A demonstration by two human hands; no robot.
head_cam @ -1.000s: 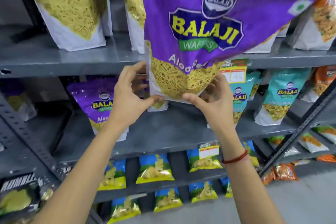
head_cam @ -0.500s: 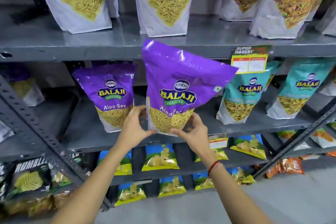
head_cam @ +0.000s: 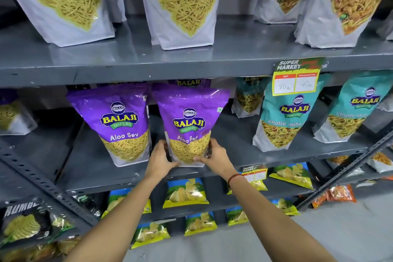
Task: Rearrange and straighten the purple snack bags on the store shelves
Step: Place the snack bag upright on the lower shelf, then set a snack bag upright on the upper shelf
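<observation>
Purple Aloo Sev bags, middle shelf [head_cam: 212, 134]: two are seen in full at the front, a third is partly hidden directly behind the held one, a fourth is cut off at the far left edge. The held purple bag [head_cam: 187, 121] is stood upright on the shelf, just beside the second purple bag [head_cam: 121, 119] on its left. It is grasped at its base from both sides: the left hand [head_cam: 159, 158] is wrapped round the lower left corner, the right hand [head_cam: 217, 156] round the lower right. Teal Khatta Mitha bags [head_cam: 285, 117]: two are seen at the front right, one further back. A yellow price tag [head_cam: 296, 77] is hung from the upper shelf edge, overlapping the nearest teal bag. Chip packets [head_cam: 185, 190] are ranged below
</observation>
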